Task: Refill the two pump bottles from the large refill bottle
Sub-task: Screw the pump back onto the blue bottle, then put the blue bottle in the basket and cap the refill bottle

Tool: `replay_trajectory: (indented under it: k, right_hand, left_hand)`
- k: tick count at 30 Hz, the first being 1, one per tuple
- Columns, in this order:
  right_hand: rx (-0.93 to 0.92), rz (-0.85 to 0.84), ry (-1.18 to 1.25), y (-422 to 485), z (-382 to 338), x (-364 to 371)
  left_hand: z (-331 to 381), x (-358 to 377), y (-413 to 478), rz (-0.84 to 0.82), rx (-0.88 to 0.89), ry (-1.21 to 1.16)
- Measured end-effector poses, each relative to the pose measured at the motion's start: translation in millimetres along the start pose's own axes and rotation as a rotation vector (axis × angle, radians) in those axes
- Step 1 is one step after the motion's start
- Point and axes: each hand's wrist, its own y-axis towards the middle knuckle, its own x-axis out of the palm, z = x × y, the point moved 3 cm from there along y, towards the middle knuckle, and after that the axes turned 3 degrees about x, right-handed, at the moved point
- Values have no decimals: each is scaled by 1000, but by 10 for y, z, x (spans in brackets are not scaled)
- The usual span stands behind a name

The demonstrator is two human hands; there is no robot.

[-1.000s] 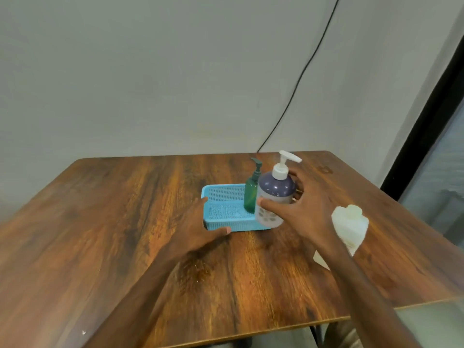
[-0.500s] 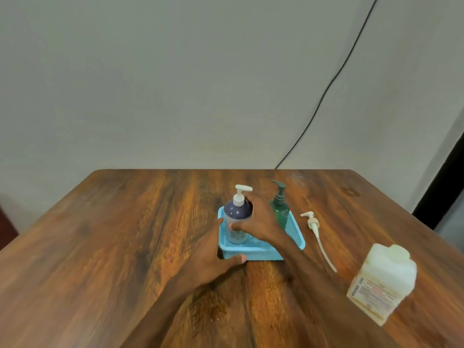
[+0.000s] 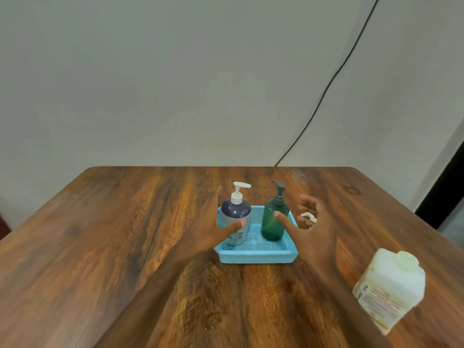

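A blue mesh tray sits mid-table. In its left half stands a navy and white pump bottle with a white pump. A green pump bottle with a dark pump stands in the right half. My left hand is open at the tray's left side, thumb in front of the navy bottle. My right hand is open at the tray's right side, thumb near the green bottle. The large white refill bottle stands at the near right, apart from both hands.
A loose white pump head lies on the wooden table right of the tray, partly hidden by my right hand. A black cable runs down the wall behind. The table's right edge is near the refill bottle.
My right hand has let go of the navy bottle, which now stands in the tray's left half, and moved to the tray's right side. The camera view has shifted.
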Motion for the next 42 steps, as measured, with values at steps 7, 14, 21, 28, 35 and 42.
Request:
replay_trajectory:
  k: [7, 14, 21, 28, 35, 42]
  right_hand:
    - [60, -206, -107, 246, 247, 276]
    - [38, -428, -54, 433, 366, 242]
    - [22, -559, -64, 485, 339, 267]
    - [49, -509, -268, 313, 322, 186]
    - [32, -289, -201, -462, 89, -411]
    - [-97, -139, -59, -318, -491, -1171]
  left_hand:
    - [76, 37, 153, 101, 80, 57]
    - [84, 68, 122, 154, 65, 73]
    - [141, 74, 71, 176, 69, 98]
    - [201, 177, -90, 171, -9, 107]
    - [796, 743, -741, 485, 323, 125]
    - [1327, 1458, -747, 28, 316, -132]
